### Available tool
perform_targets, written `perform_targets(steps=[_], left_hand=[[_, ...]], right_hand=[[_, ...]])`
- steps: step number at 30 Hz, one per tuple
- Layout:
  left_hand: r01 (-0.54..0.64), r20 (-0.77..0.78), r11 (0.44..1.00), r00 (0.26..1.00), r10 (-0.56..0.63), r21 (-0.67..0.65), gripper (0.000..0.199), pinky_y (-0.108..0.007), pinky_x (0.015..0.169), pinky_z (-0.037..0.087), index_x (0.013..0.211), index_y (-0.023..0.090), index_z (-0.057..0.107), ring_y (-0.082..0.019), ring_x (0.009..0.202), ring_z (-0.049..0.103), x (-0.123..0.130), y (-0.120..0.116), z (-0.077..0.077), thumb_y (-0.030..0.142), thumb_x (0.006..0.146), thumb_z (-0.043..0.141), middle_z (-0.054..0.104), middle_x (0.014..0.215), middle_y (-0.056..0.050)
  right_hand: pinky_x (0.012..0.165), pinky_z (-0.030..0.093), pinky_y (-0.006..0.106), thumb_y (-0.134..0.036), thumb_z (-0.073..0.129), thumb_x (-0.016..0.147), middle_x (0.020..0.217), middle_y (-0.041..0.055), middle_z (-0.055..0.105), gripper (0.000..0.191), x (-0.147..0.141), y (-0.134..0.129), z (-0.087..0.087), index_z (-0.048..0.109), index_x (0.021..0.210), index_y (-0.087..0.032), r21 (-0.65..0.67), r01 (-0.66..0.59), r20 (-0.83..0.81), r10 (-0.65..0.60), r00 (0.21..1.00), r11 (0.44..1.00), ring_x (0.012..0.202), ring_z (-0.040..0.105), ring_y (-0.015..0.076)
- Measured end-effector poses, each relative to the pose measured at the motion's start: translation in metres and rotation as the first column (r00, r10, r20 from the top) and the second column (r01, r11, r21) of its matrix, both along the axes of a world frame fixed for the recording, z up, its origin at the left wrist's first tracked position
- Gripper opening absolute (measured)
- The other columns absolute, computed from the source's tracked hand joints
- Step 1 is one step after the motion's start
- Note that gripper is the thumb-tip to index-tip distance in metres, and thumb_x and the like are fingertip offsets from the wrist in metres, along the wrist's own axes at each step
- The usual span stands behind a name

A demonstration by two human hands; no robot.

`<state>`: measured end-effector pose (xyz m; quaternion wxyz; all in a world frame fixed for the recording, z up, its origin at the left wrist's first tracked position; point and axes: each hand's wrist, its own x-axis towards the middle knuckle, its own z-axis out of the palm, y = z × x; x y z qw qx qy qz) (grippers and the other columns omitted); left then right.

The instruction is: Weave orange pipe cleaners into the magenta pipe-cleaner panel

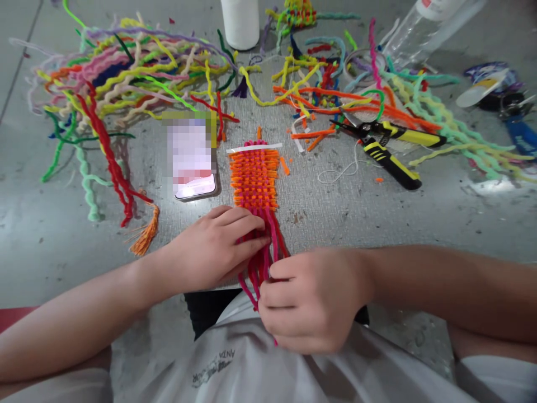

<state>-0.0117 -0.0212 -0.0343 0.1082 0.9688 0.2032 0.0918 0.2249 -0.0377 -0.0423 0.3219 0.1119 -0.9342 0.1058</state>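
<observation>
A woven orange and pink pipe-cleaner strip (254, 182) lies on the table in front of me, a thin white strip (254, 148) across its far end. Loose pink and red pipe cleaners (274, 235) run from its near end toward my body. My left hand (222, 240) lies across them just below the weave, its curled fingers gripping some strands. Nearer the table edge, my right hand (310, 302) is closed around the ends of the pink strands. Its fingertips are partly hidden.
A phone (195, 157) lies left of the weave. Colourful pipe cleaners (126, 73) are heaped at far left, with more (444, 123) at right. Pliers (390, 140) with black and yellow handles lie right. A white bottle (240, 25), a clear bottle (423, 31) and an orange tassel (146, 232) are around.
</observation>
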Motion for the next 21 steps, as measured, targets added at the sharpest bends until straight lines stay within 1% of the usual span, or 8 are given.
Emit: perform_targets(steps=[4, 7, 9, 12, 13, 15, 18, 21], left_hand=[[-0.004, -0.001, 1.000, 1.000, 0.004, 0.012, 0.028, -0.045, 0.093, 0.058, 0.127, 0.018, 0.074, -0.029, 0.111, 0.068, 0.000, 0.000, 0.000, 0.025, 0.106, 0.056, 0.073, 0.129, -0.014], [-0.003, 0.006, 1.000, 1.000, 0.003, 0.006, 0.026, -0.045, 0.094, 0.059, 0.124, 0.019, 0.074, -0.029, 0.111, 0.068, 0.001, 0.000, 0.000, 0.028, 0.105, 0.058, 0.073, 0.128, -0.013], [-0.003, 0.020, 1.000, 1.000, 0.003, 0.012, 0.020, -0.044, 0.094, 0.059, 0.116, 0.018, 0.074, -0.028, 0.110, 0.068, 0.000, -0.001, 0.000, 0.029, 0.104, 0.062, 0.073, 0.125, -0.013], [-0.018, 0.045, 0.999, 0.999, 0.016, 0.050, 0.013, -0.043, 0.091, 0.058, 0.102, 0.017, 0.073, -0.027, 0.105, 0.067, -0.001, -0.001, -0.001, 0.025, 0.102, 0.063, 0.073, 0.116, -0.013], [-0.027, 0.052, 0.998, 0.998, 0.024, 0.061, 0.012, -0.043, 0.090, 0.058, 0.100, 0.017, 0.073, -0.027, 0.105, 0.067, -0.001, 0.000, -0.001, 0.024, 0.102, 0.063, 0.073, 0.114, -0.012], [-0.040, 0.066, 0.997, 0.997, 0.035, 0.071, 0.010, -0.042, 0.090, 0.058, 0.100, 0.017, 0.072, -0.026, 0.104, 0.067, -0.002, 0.000, -0.001, 0.023, 0.102, 0.064, 0.073, 0.113, -0.011], [-0.042, 0.078, 0.997, 0.996, 0.036, 0.069, 0.008, -0.042, 0.091, 0.057, 0.100, 0.017, 0.072, -0.025, 0.103, 0.066, -0.002, 0.000, 0.000, 0.021, 0.101, 0.064, 0.073, 0.112, -0.010], [-0.044, 0.062, 0.997, 0.997, 0.040, 0.059, 0.010, -0.040, 0.089, 0.056, 0.100, 0.018, 0.072, -0.025, 0.100, 0.064, -0.001, 0.000, 0.000, 0.021, 0.101, 0.063, 0.071, 0.109, -0.011]], right_hand=[[0.055, 0.034, 0.034, -0.013, 0.063, 0.097, 0.072, -0.0013, 0.062, 0.033, 0.000, -0.001, -0.001, 0.062, 0.065, -0.021, -0.011, -0.022, 0.011, 0.023, 1.000, 1.000, 0.065, 0.056, 0.0153], [0.064, 0.042, 0.034, -0.016, 0.065, 0.100, 0.082, 0.0007, 0.070, 0.022, 0.003, 0.008, -0.005, 0.070, 0.079, -0.020, 0.030, 0.017, 0.063, -0.019, 0.998, 0.999, 0.079, 0.063, 0.0177], [0.075, 0.046, 0.035, -0.027, 0.066, 0.104, 0.094, 0.0027, 0.075, 0.015, 0.007, 0.020, -0.008, 0.074, 0.094, -0.020, 0.027, 0.073, 0.117, -0.076, 0.990, 0.997, 0.087, 0.064, 0.0185], [0.087, 0.046, 0.036, -0.053, 0.062, 0.108, 0.104, 0.0068, 0.075, 0.038, 0.016, 0.038, -0.010, 0.074, 0.102, -0.018, -0.032, 0.156, 0.226, -0.145, 0.963, 0.987, 0.100, 0.062, 0.0212], [0.090, 0.045, 0.037, -0.053, 0.061, 0.108, 0.105, 0.0078, 0.075, 0.039, 0.018, 0.042, -0.011, 0.074, 0.102, -0.017, -0.045, 0.185, 0.244, -0.169, 0.955, 0.982, 0.104, 0.061, 0.0220], [0.094, 0.044, 0.037, -0.042, 0.061, 0.110, 0.106, 0.0085, 0.076, 0.030, 0.022, 0.047, -0.013, 0.074, 0.103, -0.016, -0.059, 0.254, 0.254, -0.232, 0.939, 0.965, 0.107, 0.061, 0.0223], [0.092, 0.043, 0.038, -0.028, 0.056, 0.112, 0.106, 0.0090, 0.077, 0.024, 0.022, 0.049, -0.016, 0.076, 0.107, -0.015, -0.089, 0.364, 0.277, -0.328, 0.903, 0.927, 0.105, 0.060, 0.0224], [0.090, 0.042, 0.039, -0.028, 0.054, 0.113, 0.106, 0.0096, 0.077, 0.027, 0.020, 0.049, -0.019, 0.076, 0.107, -0.015, -0.127, 0.409, 0.327, -0.351, 0.877, 0.904, 0.104, 0.059, 0.0236]])
